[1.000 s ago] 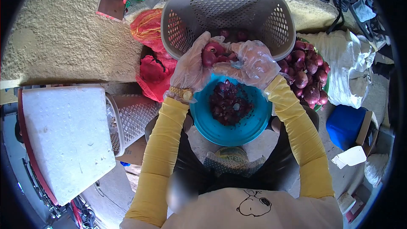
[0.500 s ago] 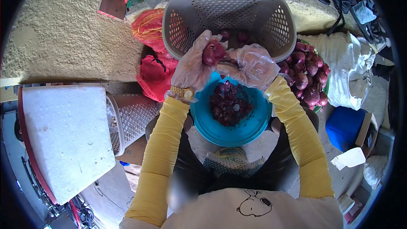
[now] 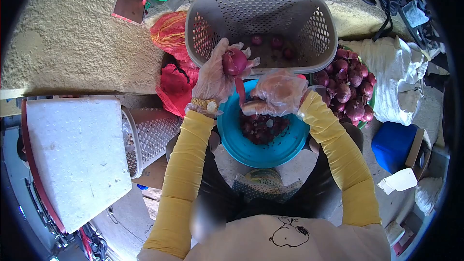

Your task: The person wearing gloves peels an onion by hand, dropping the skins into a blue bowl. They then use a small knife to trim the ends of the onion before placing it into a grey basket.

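1. While the left hand (image 3: 212,79) holds a red onion (image 3: 235,63) in its gloved fingers, the right hand (image 3: 280,92), also gloved, curls over the blue basin (image 3: 231,140).
2. A reddish strip (image 3: 240,94) runs from just below the red onion toward the right fingertips; whether those fingers grip anything, I cannot tell.
3. The red onion is up near the front left corner of the grey basket (image 3: 263,5), where a few loose onions (image 3: 276,42) lie on the bottom.
4. Dark purple scraps (image 3: 263,133) lie in the middle of the blue basin.
5. A heap of onions (image 3: 355,87) sits to the right, beside a white sack (image 3: 397,77), and a red mesh bag (image 3: 176,92) lies left of the grey basket.
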`<state>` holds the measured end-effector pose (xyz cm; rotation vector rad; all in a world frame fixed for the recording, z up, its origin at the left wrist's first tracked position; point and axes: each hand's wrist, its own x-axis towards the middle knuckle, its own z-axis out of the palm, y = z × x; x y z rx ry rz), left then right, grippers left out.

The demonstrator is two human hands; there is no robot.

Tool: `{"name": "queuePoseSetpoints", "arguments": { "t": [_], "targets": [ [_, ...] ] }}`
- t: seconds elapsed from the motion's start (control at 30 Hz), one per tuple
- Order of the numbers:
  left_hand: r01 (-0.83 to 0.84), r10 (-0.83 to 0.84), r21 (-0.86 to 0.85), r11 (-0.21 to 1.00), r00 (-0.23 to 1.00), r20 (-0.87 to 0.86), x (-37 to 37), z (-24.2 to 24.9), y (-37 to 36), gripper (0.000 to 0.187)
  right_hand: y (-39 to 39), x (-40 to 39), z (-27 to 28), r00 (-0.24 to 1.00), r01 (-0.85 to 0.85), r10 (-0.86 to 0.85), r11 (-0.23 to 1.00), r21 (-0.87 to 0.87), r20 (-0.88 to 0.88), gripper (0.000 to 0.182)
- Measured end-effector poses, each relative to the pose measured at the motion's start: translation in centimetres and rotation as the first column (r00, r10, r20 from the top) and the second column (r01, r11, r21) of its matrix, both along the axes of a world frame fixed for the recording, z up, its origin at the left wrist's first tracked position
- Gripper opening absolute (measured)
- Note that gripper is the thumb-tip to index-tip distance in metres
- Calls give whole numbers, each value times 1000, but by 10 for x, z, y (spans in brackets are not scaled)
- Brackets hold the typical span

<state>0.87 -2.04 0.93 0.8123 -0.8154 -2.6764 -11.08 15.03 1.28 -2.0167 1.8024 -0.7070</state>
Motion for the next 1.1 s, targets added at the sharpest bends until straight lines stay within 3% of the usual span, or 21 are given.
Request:
{"name": "queuePoseSetpoints", "arguments": {
  "t": [0.07, 0.23, 0.33, 0.4, 0.47, 0.53, 0.6, 0.63, 0.73, 0.8, 0.9, 1.03, 1.1],
  "targets": [
    [12, -8, 47, 999, 997, -83, 0, -8, -4, 50, 1, 4, -2, 1000, -13, 13, 1000, -3, -1, 54],
    [-75, 77, 43, 996, 996, -52, -4, 4, 3, 49, 3, -3, 3, 1000, 14, -16, 996, -83, -14, 58],
    [-60, 62, 28, 998, 994, -88, -3, 3, -1, 46, 5, -4, 8, 995, 18, -22, 999, -43, -101, 65],
    [-34, 35, 10, 999, 994, -108, -2, 1, -3, 45, 3, 0, 15, 992, 22, -10, 996, 90, -125, 68],
    [6, 9, 98, 995, 989, -144, -2, -1, -4, 41, 2, 1, 12, 991, 29, -19, 997, 70, -130, 67],
    [-12, 21, 84, 996, 993, -117, -2, -1, -4, 38, 2, 0, 5, 991, 37, -30, 998, 51, -134, 65],
    [-29, 35, 68, 997, 996, -86, 0, -2, -4, 36, 0, -2, -3, 998, 27, -28, 1000, 16, 52, 58],
    [-43, 47, 47, 998, 996, -70, 0, -3, -5, 34, 0, -2, -3, 998, 27, -28, 1000, 16, 52, 58],
    [-71, 71, -7, 997, 996, -61, 3, -3, -8, 31, 0, -1, 0, 999, 36, -36, 993, 110, 2, 57],
    [-84, 82, -40, 996, 994, -68, 4, 0, -9, 30, 3, 2, 6, 988, 17, 12, 983, 184, -156, 56],
    [-108, 106, -25, 994, 991, -81, 3, 7, -9, 37, 5, 1, 4, 985, -10, 51, 970, 241, -162, 61],
    [-124, 125, 13, 992, 982, -143, 0, 5, -9, 42, 6, 4, 6, 997, -16, 30, 983, 182, -74, 68],
    [-120, 119, 4, 993, 980, -161, -1, 4, -8, 43, 3, 8, 14, 994, 54, -14, 927, 370, -111, 64]
  ]
}}
